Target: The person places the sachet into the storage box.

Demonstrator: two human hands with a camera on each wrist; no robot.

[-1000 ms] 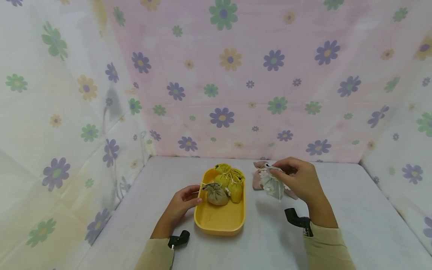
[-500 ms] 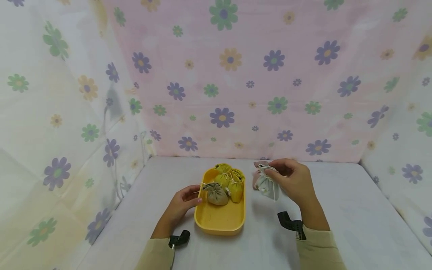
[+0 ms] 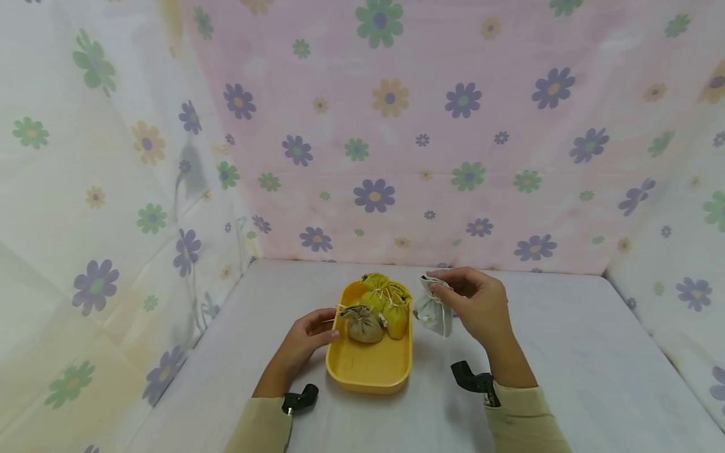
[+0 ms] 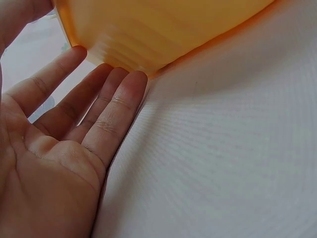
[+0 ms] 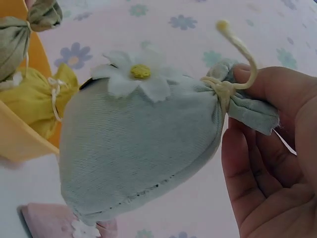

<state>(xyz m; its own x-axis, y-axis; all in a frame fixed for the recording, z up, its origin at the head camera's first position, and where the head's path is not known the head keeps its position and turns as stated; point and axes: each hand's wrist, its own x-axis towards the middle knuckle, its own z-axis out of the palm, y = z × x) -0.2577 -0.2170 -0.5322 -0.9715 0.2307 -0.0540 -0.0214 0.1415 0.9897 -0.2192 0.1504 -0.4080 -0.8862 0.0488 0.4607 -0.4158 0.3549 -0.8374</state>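
A: Nearest us, our left hand [image 3: 306, 340] lies flat, fingers straight against the yellow tray [image 3: 368, 371]'s left wall on the bench [image 3: 566, 352].

B: Farther, our right hand [image 3: 476, 305] pinches the pale blue sachet [image 3: 435, 310] by its tied neck; it hangs just right of the tray's far end, body pointing down.

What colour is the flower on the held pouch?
White with a yellow centre, on the pale grey-green pouch; clearest in the right wrist view.
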